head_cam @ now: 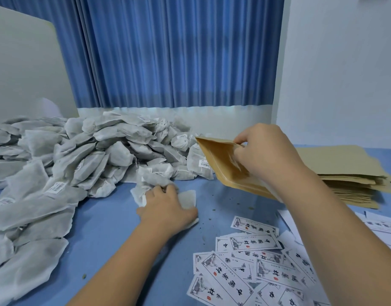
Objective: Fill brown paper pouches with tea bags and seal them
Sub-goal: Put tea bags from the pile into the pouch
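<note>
Some tea bags (156,177) are gripped for filling by the left hand (168,208) at 11 o'clock, a brown pouch (221,164) is pinched at its mouth by the right hand (265,153) at 2 o'clock, so the bags should be slid inside next.

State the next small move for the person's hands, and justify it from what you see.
Probably lift the tea bags gathered under the left hand into the brown pouch: the right hand holds it raised beside them, with its fingers at the upper edge.

Blue table (106,246), tea bag heap (84,155), pouch stack (349,180), labels (252,268)
</note>
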{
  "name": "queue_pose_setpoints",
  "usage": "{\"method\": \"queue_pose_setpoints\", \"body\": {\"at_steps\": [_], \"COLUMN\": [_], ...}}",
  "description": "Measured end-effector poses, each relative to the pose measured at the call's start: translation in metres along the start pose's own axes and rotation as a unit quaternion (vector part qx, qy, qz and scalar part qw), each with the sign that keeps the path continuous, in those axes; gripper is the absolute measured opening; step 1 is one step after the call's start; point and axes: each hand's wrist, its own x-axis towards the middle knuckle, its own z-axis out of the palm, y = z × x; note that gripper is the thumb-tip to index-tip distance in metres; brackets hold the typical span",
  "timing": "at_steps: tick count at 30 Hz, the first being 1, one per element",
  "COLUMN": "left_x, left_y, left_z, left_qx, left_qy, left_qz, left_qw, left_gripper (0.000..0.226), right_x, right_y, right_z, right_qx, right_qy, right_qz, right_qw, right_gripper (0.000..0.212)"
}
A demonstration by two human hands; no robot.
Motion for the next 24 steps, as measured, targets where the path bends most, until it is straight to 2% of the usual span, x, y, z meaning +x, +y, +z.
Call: {"method": "queue_pose_setpoints", "body": {"at_steps": [4,8,9,12,14,16,19,21,24], "left_x": [-0.001,-0.006,-0.007,-0.004,0.000,0.003,0.008,0.013,0.021], "left_y": [0.005,-0.004,-0.007,-0.014,-0.019,-0.023,-0.025,-0.028,-0.038], "left_z": [0.001,-0.014,-0.017,-0.018,-0.015,-0.012,-0.010,-0.012,-0.012], "left_qx": [0.024,-0.107,-0.106,0.045,0.065,0.026,0.031,0.063,0.091], "left_qy": [-0.019,-0.047,-0.034,0.045,0.010,-0.035,-0.015,0.023,0.042], "left_qz": [0.080,0.103,0.105,0.101,0.067,0.045,0.009,-0.026,-0.037], "left_qw": [0.996,0.988,0.988,0.993,0.996,0.998,0.999,0.997,0.994], "left_gripper": [0.059,0.033,0.033,0.041,0.054,0.075,0.099,0.098,0.075], "right_x": [0.001,0.001,0.001,0.001,0.001,0.001,0.001,0.002,0.002], "right_y": [0.002,0.005,0.005,0.006,0.005,0.006,0.007,0.008,0.009], "right_z": [0.000,-0.003,-0.003,-0.003,-0.002,-0.001,-0.001,-0.001,-0.001], "right_qx": [-0.003,0.003,0.004,0.005,0.007,0.004,0.007,0.007,0.007], "right_qy": [0.011,0.016,0.017,0.015,0.012,0.008,0.010,0.015,0.015], "right_qz": [0.006,0.010,0.011,0.016,0.019,0.017,0.014,0.015,0.019], "right_qw": [1.000,1.000,1.000,1.000,1.000,1.000,1.000,1.000,1.000], "right_gripper": [0.023,0.023,0.024,0.023,0.023,0.024,0.022,0.021,0.020]}}
